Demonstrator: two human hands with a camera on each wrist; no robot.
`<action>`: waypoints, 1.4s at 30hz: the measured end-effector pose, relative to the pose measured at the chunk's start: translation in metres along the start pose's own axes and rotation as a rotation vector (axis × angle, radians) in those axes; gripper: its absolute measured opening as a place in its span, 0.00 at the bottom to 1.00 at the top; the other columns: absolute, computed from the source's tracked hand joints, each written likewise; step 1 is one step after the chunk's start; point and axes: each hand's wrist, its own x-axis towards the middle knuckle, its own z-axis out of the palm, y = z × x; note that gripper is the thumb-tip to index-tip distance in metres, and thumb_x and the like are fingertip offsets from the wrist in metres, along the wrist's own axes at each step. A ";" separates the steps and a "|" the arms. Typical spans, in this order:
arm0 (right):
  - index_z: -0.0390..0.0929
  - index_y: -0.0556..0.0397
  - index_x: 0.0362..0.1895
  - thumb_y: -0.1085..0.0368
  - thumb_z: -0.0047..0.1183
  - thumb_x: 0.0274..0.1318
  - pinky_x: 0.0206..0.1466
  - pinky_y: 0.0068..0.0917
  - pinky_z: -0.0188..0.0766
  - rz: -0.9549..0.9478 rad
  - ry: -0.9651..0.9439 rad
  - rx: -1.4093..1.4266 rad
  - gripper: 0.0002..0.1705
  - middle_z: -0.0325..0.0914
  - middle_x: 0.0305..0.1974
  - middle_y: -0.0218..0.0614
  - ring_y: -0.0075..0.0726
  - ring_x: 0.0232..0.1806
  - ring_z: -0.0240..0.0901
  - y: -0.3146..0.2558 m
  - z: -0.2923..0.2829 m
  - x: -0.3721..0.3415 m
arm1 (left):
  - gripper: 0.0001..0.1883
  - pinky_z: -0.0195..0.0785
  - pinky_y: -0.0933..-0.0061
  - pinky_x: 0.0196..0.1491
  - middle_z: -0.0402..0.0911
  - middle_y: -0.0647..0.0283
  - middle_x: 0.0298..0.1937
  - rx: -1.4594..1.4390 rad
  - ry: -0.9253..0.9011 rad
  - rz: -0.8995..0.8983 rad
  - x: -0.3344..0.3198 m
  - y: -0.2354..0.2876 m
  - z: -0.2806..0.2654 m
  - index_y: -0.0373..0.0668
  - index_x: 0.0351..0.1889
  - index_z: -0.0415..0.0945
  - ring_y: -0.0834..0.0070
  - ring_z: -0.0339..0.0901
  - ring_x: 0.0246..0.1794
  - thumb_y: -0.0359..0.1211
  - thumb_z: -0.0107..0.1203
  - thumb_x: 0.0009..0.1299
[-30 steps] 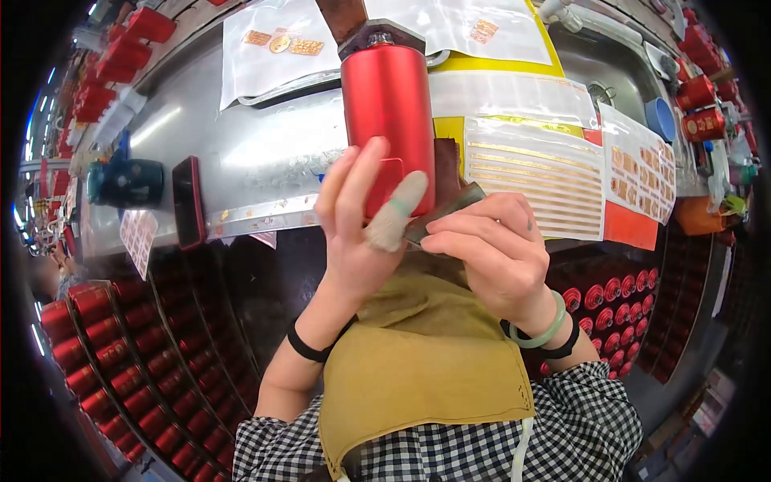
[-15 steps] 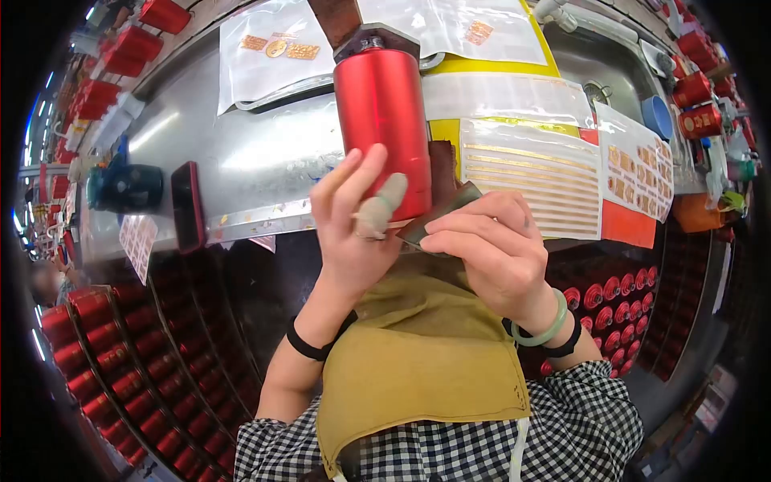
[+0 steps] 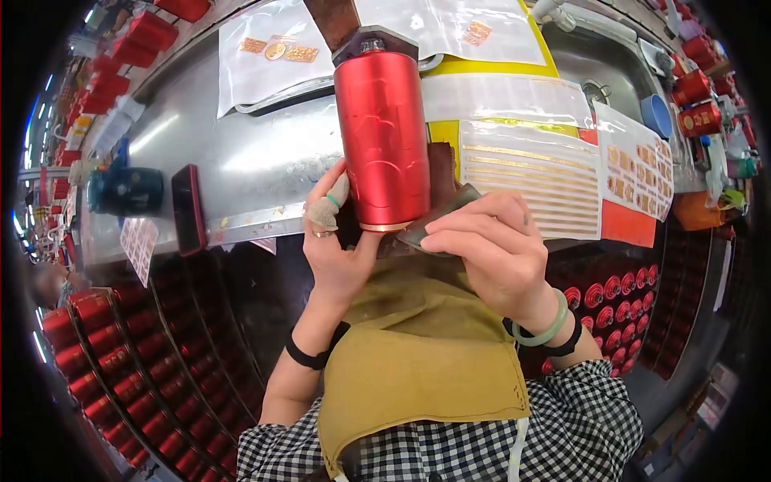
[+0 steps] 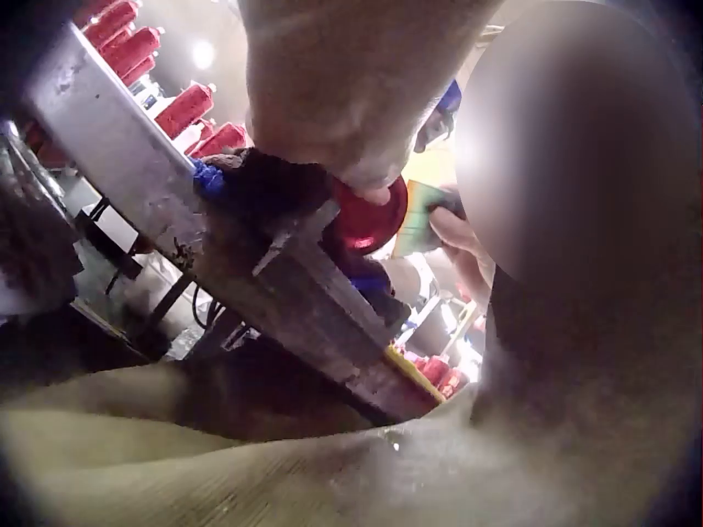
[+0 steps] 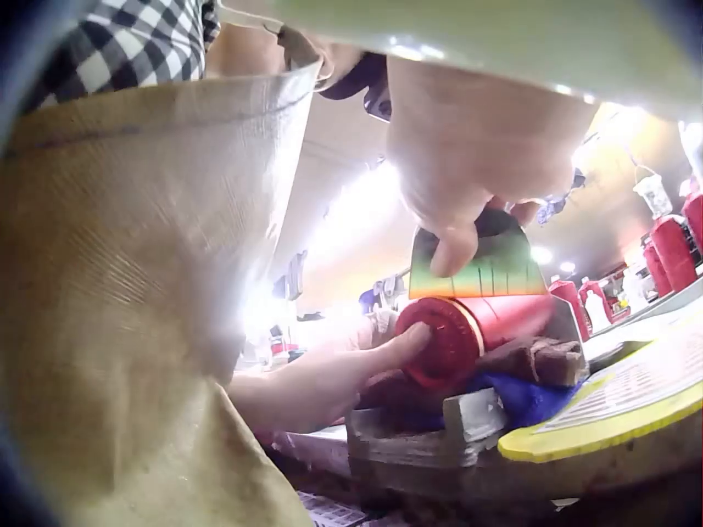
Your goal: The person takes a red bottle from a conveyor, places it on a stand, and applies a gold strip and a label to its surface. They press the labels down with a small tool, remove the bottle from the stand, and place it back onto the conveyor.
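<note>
A red metallic bottle (image 3: pixel 384 140) lies on a support, its neck against a dark bracket (image 3: pixel 377 38). Faint raised outlines show on its surface. My left hand (image 3: pixel 333 261) is at the bottle's lower left side, its fingers fairly straight; one finger has a pale cover. In the right wrist view the left thumb (image 5: pixel 409 346) touches the bottle's round base (image 5: pixel 439 343). My right hand (image 3: pixel 494 249) pinches a thin dark green scraper (image 3: pixel 438 225) beside the base. The right wrist view shows the scraper (image 5: pixel 483 269) as translucent green, just above the bottle.
Sheets with gold stripes (image 3: pixel 530 181) and gold patterns (image 3: pixel 634 165) lie to the right. A phone (image 3: pixel 189 210) and a teal container (image 3: pixel 128 190) are on the left. Racks of red bottles (image 3: pixel 120 361) stand below the metal bench (image 3: pixel 241 153).
My left hand has moved from across the bottle's front to its lower left side. Outlines on the bottle's surface now face up. My right hand stays nearly still with the scraper.
</note>
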 end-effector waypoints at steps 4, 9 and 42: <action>0.88 0.54 0.39 0.72 0.58 0.40 0.49 0.39 0.75 0.020 -0.009 0.008 0.17 0.88 0.40 0.33 0.42 0.41 0.81 -0.002 0.001 0.002 | 0.35 0.68 0.56 0.71 0.74 0.50 0.71 0.379 0.046 0.434 0.014 0.014 0.002 0.39 0.65 0.77 0.52 0.73 0.70 0.26 0.75 0.57; 0.88 0.53 0.39 0.74 0.59 0.41 0.49 0.39 0.75 0.029 0.006 0.013 0.16 0.88 0.39 0.32 0.41 0.41 0.81 0.002 0.001 -0.002 | 0.36 0.73 0.60 0.68 0.74 0.47 0.70 0.154 -0.068 0.178 0.006 -0.001 -0.003 0.36 0.68 0.73 0.55 0.75 0.69 0.24 0.74 0.60; 0.85 0.52 0.45 0.53 0.66 0.59 0.48 0.49 0.77 0.843 -0.134 -0.487 0.18 0.83 0.42 0.51 0.60 0.43 0.81 0.201 -0.143 0.015 | 0.51 0.63 0.58 0.75 0.62 0.50 0.80 0.163 -0.195 0.108 0.027 0.024 -0.007 0.40 0.77 0.66 0.55 0.65 0.78 0.34 0.82 0.55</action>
